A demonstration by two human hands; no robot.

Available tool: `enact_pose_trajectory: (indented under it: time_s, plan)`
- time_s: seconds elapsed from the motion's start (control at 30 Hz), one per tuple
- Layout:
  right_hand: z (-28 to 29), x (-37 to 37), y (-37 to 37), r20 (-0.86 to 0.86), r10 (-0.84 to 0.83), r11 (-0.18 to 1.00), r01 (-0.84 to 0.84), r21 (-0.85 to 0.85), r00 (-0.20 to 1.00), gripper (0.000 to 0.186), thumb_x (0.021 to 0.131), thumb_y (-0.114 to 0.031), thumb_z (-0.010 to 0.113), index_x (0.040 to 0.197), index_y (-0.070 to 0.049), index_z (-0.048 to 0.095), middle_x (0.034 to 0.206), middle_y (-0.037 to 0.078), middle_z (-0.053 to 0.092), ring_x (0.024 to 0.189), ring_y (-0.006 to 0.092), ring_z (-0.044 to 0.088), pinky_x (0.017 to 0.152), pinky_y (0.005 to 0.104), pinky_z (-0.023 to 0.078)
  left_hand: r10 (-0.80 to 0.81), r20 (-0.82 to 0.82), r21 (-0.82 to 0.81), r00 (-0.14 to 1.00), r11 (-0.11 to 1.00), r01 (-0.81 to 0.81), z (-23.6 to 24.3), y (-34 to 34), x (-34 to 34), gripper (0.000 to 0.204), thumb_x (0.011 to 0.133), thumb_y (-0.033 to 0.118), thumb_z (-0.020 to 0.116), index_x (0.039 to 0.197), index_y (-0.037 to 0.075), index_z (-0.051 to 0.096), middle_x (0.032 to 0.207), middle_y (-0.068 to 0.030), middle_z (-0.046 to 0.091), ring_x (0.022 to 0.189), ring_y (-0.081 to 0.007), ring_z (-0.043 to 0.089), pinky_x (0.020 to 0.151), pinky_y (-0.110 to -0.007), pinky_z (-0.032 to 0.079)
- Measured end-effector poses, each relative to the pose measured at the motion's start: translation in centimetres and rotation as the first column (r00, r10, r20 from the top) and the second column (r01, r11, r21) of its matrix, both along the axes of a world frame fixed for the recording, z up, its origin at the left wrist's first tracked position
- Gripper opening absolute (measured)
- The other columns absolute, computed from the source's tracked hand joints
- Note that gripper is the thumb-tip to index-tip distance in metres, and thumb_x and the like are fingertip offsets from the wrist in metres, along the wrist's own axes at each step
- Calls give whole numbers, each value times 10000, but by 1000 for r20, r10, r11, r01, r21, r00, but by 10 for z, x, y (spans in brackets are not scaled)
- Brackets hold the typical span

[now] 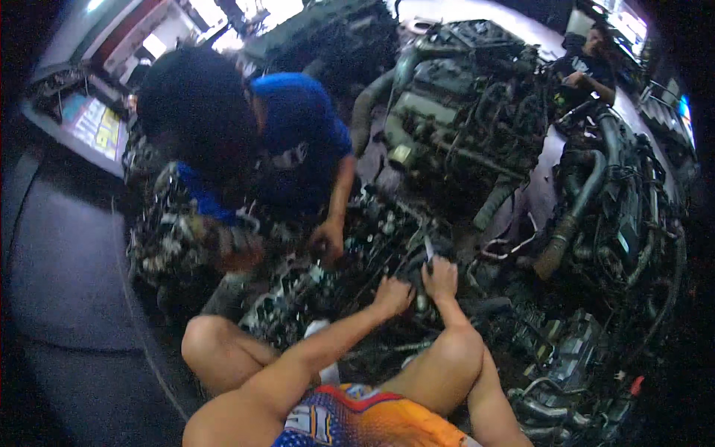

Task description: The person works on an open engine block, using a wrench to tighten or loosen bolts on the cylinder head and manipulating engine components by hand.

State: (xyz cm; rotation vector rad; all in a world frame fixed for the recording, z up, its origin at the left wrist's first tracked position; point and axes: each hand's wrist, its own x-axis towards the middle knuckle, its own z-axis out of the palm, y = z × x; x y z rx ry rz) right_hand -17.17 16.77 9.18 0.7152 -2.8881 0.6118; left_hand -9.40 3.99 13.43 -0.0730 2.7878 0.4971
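My right hand (440,279) is closed in a fist. From its top sticks a narrow, pale, blade-like tool (430,249), pointing away from me. Just left of it, my left hand (394,296) is curled, fingers bent toward a dark part (408,270) between the two hands. Blur and shadow hide what the left fingers hold, if anything. Both hands are low over a heap of dark wiring and metal parts (372,235) in front of my bent knees.
Across the heap at left, a person in a blue shirt (302,127) leans in, one hand (328,240) over the parts. Large engines with hoses (462,112) stand ahead. More pipes and engine parts (585,216) crowd the right. Another person (588,71) is at far right.
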Motion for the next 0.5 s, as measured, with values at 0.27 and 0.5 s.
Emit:
enact_pose_trajectory:
  time_s: [0.27, 0.5]
  plan:
    - [17, 8, -14, 124, 31, 996, -21, -81, 992, 229, 821, -252, 541, 855, -27, 522, 816, 160, 573, 830, 343, 549, 730, 435, 395, 53, 203, 101, 978, 992, -75, -4, -11, 11, 347, 859, 338, 460, 857, 59, 668, 897, -191, 638, 942, -331, 590, 848, -486, 392]
    - [11, 3, -6, 77, 21, 996, -14, -88, 997, 256, 825, -273, 529, 866, -20, 519, 832, 163, 577, 840, 342, 552, 741, 438, 401, -55, 254, 25, 966, 998, 50, -3, -7, -2, 350, 850, 344, 467, 892, 62, 671, 896, -174, 648, 909, -328, 605, 869, -487, 385]
